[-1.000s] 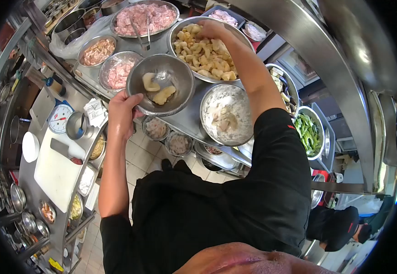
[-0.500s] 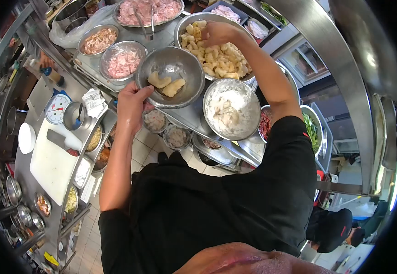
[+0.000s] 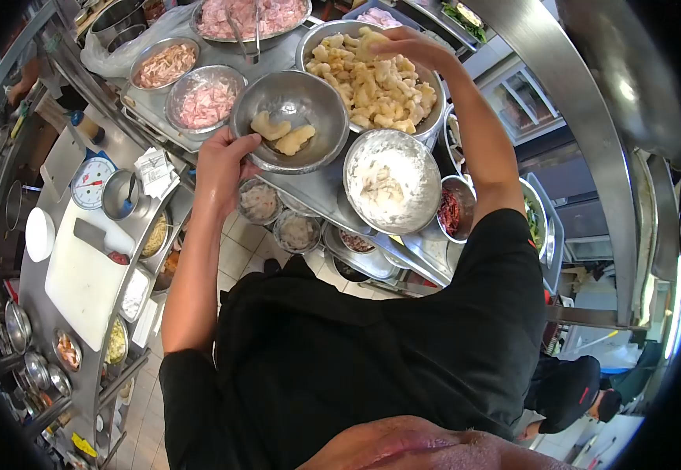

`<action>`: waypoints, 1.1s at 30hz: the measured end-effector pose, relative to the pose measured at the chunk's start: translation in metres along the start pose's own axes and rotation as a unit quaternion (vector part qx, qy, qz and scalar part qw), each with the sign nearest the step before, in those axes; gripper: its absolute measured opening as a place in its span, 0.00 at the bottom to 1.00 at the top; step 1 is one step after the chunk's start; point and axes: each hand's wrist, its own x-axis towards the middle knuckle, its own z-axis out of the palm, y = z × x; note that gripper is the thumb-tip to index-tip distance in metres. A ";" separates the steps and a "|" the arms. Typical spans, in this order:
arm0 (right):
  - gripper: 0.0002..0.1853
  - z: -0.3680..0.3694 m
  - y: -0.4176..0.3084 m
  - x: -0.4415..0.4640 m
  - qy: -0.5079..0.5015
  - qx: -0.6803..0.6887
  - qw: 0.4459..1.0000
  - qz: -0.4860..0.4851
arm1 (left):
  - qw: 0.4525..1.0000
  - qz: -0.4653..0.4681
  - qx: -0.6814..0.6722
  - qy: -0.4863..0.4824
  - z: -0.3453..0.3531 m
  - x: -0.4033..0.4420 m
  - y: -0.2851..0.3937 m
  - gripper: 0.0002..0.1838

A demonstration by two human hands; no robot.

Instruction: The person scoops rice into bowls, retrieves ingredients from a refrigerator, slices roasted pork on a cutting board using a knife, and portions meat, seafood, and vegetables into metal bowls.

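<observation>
My left hand (image 3: 227,163) is closed on the near left rim of a steel mixing bowl (image 3: 321,133), thumb over the edge. Two pale golden battered pieces (image 3: 295,140) lie inside that bowl. Up and to the right, my right hand (image 3: 415,48) pinches one battered piece (image 3: 369,42) above a large steel bowl (image 3: 303,56) heaped with more battered pieces (image 3: 387,94). Closer to me, below the heap, sits a bowl coated with white flour or batter (image 3: 391,184).
Bowls of raw pink meat (image 3: 207,106) and sliced meat (image 3: 166,64) stand left of my bowl. Behind them is a meat tray with tongs (image 3: 256,35). Dried red chillies (image 3: 451,211) sit to the right. A scale (image 3: 92,184) and white cutting board (image 3: 82,274) occupy the left counter. Another person (image 3: 567,392) bends at lower right.
My right hand has lifted up and right from the heap, now with a battered piece in its fingers. The left hand still holds the steel bowl with two pieces.
</observation>
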 end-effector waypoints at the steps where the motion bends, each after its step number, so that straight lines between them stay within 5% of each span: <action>1: 0.27 0.000 -0.004 -0.006 0.029 0.107 0.994 0.024 | 1.000 0.001 -0.005 -0.004 0.002 0.003 0.001 0.04; 6: 0.25 0.002 -0.015 -0.032 0.057 0.466 0.880 0.064 | 0.999 0.017 0.036 -0.016 0.012 0.018 0.003 0.04; 10: 0.22 0.018 -0.059 -0.042 0.072 0.387 0.919 -0.020 | 0.999 0.023 0.021 -0.028 0.015 0.025 0.001 0.04; 14: 0.21 0.056 -0.124 -0.047 0.044 0.079 0.990 -0.104 | 0.999 0.031 0.023 -0.035 0.020 0.020 0.004 0.03; 16: 0.23 0.080 -0.138 -0.045 0.046 -0.141 0.974 -0.169 | 0.999 0.034 0.030 -0.030 0.022 0.016 0.004 0.05; 19: 0.22 0.083 -0.150 -0.046 0.037 -0.064 0.984 -0.164 | 0.999 0.033 0.037 -0.008 0.012 0.011 -0.004 0.05; 20: 0.25 0.074 -0.158 -0.049 0.011 0.069 0.996 -0.048 | 0.999 0.035 0.015 -0.010 0.007 0.007 -0.004 0.06; 23: 0.20 0.040 -0.113 -0.023 0.109 0.085 0.987 -0.081 | 0.999 0.041 -0.018 -0.002 -0.003 -0.008 -0.001 0.06; 29: 0.15 0.012 0.011 0.058 0.135 -0.122 0.983 0.021 | 0.993 0.074 -0.035 0.080 -0.054 -0.040 -0.010 0.04; 33: 0.25 0.032 0.027 0.092 0.057 -0.168 0.981 0.078 | 0.986 0.071 -0.059 0.139 -0.068 -0.075 -0.009 0.04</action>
